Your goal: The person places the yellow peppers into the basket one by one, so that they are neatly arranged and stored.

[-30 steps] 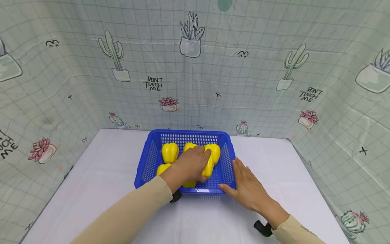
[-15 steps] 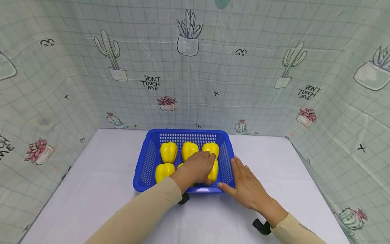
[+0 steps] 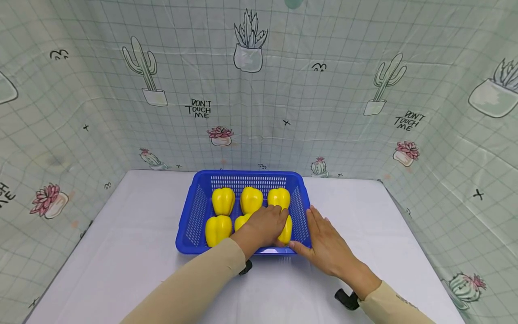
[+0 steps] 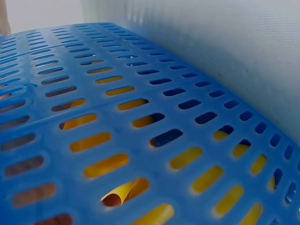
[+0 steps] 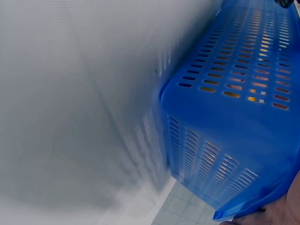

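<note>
In the head view a blue plastic basket with slotted walls holds several yellow bell peppers. My left hand reaches over the front rim, its fingers curled over a bell pepper in the front right of the basket. That hand partly covers the front middle pepper. Flat against the basket's right front corner lies my right hand, fingers straight along the side and thumb at the front rim. Slotted basket wall fills much of the left wrist view, yellow showing through. Fingers touch the rim in the right wrist view.
Three peppers stand in a back row: left, middle and right. Another pepper sits front left. The basket stands on a white-covered table. A cactus-printed cloth hangs behind and at both sides.
My left hand has carried its bell pepper a little right and toward the basket's front right, uncovering the back row and front left peppers. My right hand stays at the corner.
</note>
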Available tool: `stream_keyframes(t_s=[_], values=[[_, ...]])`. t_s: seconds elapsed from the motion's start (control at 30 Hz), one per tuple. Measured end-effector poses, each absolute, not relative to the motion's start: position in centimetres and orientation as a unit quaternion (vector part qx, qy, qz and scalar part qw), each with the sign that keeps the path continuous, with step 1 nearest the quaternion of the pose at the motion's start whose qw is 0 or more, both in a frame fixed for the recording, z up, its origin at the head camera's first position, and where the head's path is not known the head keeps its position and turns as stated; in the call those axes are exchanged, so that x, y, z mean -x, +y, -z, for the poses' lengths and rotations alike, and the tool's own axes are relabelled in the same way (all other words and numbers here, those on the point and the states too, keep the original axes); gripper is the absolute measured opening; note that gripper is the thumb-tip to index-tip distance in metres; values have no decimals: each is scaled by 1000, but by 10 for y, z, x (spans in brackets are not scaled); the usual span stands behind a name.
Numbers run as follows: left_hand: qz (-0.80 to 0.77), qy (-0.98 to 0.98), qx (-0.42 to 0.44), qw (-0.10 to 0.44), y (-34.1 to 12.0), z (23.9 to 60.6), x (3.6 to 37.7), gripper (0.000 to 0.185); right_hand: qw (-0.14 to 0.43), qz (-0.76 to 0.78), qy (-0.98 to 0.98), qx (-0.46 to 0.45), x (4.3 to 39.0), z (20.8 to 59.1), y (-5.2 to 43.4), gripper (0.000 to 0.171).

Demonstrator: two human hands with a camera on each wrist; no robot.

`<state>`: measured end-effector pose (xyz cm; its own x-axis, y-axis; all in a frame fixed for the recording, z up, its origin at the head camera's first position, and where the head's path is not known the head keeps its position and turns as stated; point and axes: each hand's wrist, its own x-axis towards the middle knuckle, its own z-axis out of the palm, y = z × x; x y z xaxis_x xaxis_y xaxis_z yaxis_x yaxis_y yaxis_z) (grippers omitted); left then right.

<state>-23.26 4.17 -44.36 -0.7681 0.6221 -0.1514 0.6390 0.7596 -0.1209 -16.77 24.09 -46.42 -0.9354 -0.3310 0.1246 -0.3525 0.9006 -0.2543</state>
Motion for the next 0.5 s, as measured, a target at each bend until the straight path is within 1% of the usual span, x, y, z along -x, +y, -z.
stream_keyframes(t_s=[0.5], values=[[82,936,-339,50,40,446,231,90,39,-138,-975,-171,167,464,241,102]])
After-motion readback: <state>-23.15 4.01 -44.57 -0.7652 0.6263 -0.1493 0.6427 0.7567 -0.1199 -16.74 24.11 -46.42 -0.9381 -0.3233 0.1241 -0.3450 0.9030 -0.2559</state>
